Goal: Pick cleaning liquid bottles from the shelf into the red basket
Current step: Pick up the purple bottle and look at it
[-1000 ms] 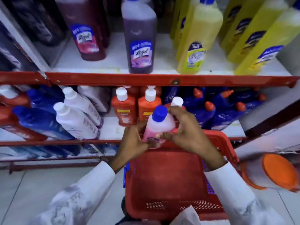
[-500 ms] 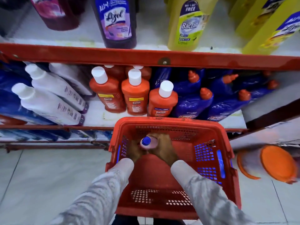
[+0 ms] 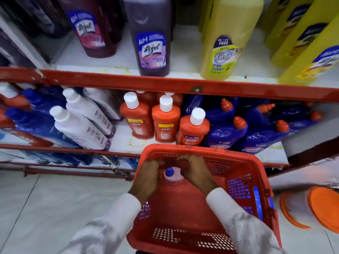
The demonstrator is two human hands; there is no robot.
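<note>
A pink bottle with a blue cap stands upright inside the red basket, near its far wall. My left hand is against the bottle's left side and my right hand against its right, both down inside the basket with fingers curled around it. Most of the bottle's body is hidden by my hands. On the middle shelf just beyond the basket stand three orange bottles with white caps.
Blue bottles with orange caps fill the shelf's right; white bottles lean on the left. The upper shelf holds a purple bottle and yellow bottles. A red shelf rail runs across. An orange-lidded tub lies right of the basket.
The pink bottle went from in front of the shelf down into the basket, carried by both hands. Since half a second ago the hands stay around it; the view has shifted slightly.
</note>
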